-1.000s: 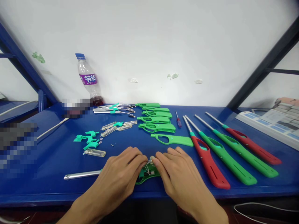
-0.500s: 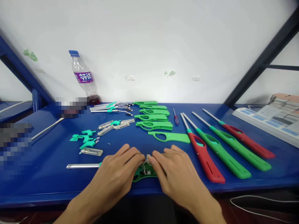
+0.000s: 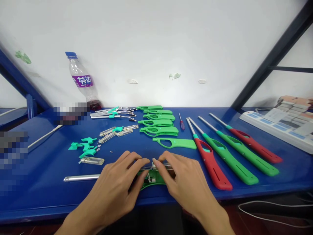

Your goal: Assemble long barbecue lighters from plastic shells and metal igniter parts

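Near the table's front edge lies an opened green lighter casing (image 3: 160, 180), with white wire and a small black-and-white part inside. Its silver barrel (image 3: 81, 178) sticks out to the left. My left hand (image 3: 121, 181) curls over the casing's barrel end, thumb and forefinger bent around its edge; its other fingertips are hidden. Between thumb and fingers, my right hand (image 3: 182, 179) pinches a clear fuel tank (image 3: 161, 166) at the casing's far edge. How far the tank sits in the casing I cannot tell.
Several green casing halves (image 3: 158, 131), clear fuel tanks (image 3: 92, 160), teal triggers (image 3: 85, 147) and silver barrels (image 3: 105, 114) lie behind my hands. A screwdriver (image 3: 181, 124) and red and green lighters (image 3: 212, 163) are to the right. A bottle (image 3: 84, 81) and power strip (image 3: 276, 129) stand farther back.
My left thumb has opened away from the forefinger and drawn down over the casing. The clear tank shows more under my right fingers. The whole view has shifted slightly.
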Motion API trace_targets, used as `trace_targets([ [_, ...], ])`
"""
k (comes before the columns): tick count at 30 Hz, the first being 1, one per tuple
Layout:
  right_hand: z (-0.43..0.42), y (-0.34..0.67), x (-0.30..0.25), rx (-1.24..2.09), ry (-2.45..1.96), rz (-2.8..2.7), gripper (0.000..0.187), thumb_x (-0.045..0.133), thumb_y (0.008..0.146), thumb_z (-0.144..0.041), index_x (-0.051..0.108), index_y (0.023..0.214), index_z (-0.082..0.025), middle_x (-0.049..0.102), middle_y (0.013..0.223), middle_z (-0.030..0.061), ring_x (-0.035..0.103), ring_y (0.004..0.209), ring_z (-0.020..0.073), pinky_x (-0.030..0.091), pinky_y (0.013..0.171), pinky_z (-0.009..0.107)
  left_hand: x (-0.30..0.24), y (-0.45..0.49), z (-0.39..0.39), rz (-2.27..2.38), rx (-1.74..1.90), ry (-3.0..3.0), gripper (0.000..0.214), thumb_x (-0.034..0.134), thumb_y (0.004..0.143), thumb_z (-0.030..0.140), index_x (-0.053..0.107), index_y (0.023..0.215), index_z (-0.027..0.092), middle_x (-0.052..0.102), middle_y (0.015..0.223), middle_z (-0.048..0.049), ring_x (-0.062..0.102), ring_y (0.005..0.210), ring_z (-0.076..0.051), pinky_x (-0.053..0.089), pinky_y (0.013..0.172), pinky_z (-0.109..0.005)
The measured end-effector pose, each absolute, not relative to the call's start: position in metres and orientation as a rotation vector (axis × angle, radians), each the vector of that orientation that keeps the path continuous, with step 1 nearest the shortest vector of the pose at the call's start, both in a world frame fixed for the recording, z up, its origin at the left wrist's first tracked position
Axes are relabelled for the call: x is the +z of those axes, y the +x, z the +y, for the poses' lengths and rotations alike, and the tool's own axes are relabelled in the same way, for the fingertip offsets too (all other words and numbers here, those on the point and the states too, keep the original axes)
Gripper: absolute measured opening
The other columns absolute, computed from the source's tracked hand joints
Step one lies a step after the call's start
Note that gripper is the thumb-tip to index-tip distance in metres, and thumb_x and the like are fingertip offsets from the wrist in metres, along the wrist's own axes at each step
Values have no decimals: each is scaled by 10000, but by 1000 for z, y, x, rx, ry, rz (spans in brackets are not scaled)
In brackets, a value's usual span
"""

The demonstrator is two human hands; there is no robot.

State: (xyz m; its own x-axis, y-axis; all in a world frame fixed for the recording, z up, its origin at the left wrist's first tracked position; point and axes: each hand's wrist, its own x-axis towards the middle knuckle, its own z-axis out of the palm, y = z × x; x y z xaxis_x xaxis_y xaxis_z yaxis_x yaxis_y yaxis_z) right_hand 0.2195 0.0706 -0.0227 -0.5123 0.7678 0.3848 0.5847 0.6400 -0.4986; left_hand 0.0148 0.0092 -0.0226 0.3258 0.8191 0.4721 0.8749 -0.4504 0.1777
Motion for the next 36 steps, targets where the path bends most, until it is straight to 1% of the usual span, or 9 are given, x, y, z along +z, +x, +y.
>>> trace_targets([
  [3, 72, 219, -24, 314, -1066, -2265, 238, 531, 1080, -336, 630, 883, -246, 678, 842, -13, 643, 698, 176, 288, 584, 311, -22, 16, 7, -1606, -762, -2491, 228, 617, 1020, 348, 594, 1213, 230, 667, 1093, -70, 622, 962, -271, 545, 744, -397],
  [5, 73, 218, -26, 245, -1066, -2272, 273, 500, 1093, -353, 651, 895, -241, 658, 931, 7, 612, 681, 158, 278, 561, 308, -23, 16, 8, -1608, -781, -2489, 242, 643, 1007, 384, 599, 1188, 230, 664, 1074, -69, 622, 935, -269, 542, 727, -395],
  [8, 75, 218, -28, 209, -1040, -2280, 331, 454, 1111, -361, 667, 893, -233, 630, 967, 14, 571, 649, 133, 275, 543, 306, -24, 16, 9, -1613, -805, -2472, 205, 652, 1004, 383, 604, 1139, 237, 666, 1045, -56, 618, 908, -263, 527, 712, -385],
  [14, 75, 221, -28, 265, -970, -2310, 315, 483, 1106, -324, 678, 874, -237, 626, 892, 8, 608, 751, 156, 334, 594, 309, -24, 16, 11, -1638, -773, -2481, 155, 659, 999, 374, 613, 1037, 231, 662, 978, -36, 606, 878, -255, 466, 646, -349],
  [19, 75, 223, -28, 292, -987, -2313, 123, 584, 1068, -336, 680, 1020, -277, 664, 919, -12, 643, 807, 180, 367, 626, 323, -24, 15, 9, -1589, -817, -2478, 110, 642, 1013, 340, 641, 1050, 236, 630, 1032, -45, 596, 888, -224, 431, 630, -311],
  [24, 77, 223, -29, 289, -964, -2338, 219, 609, 1056, -327, 641, 859, -236, 665, 873, -6, 613, 809, 183, 393, 656, 325, -25, 14, 10, -1566, -851, -2486, 118, 624, 1029, 340, 669, 1049, 232, 614, 984, -35, 591, 833, -187, 422, 620, -291],
  [28, 80, 223, -29, 264, -903, -2401, 225, 626, 1045, -294, 666, 834, -228, 664, 859, 4, 570, 854, 201, 414, 710, 331, -25, 15, 11, -1551, -864, -2476, 141, 625, 1030, 353, 665, 1014, 219, 629, 970, -34, 601, 822, -185, 419, 616, -293],
  [32, 80, 223, -29, 323, -837, -2408, 223, 628, 1045, -278, 672, 835, -220, 667, 874, -3, 552, 822, 182, 417, 734, 334, -24, 15, 11, -1544, -870, -2474, 138, 625, 1031, 346, 658, 998, 216, 640, 957, -25, 607, 805, -179, 405, 607, -291],
  [36, 79, 223, -28, 353, -846, -2395, 223, 626, 1048, -279, 679, 838, -226, 662, 867, -11, 552, 808, 174, 414, 746, 337, -22, 15, 10, -1551, -844, -2474, 130, 632, 1030, 344, 645, 1099, 234, 668, 963, -10, 625, 826, -188, 419, 631, -295],
])
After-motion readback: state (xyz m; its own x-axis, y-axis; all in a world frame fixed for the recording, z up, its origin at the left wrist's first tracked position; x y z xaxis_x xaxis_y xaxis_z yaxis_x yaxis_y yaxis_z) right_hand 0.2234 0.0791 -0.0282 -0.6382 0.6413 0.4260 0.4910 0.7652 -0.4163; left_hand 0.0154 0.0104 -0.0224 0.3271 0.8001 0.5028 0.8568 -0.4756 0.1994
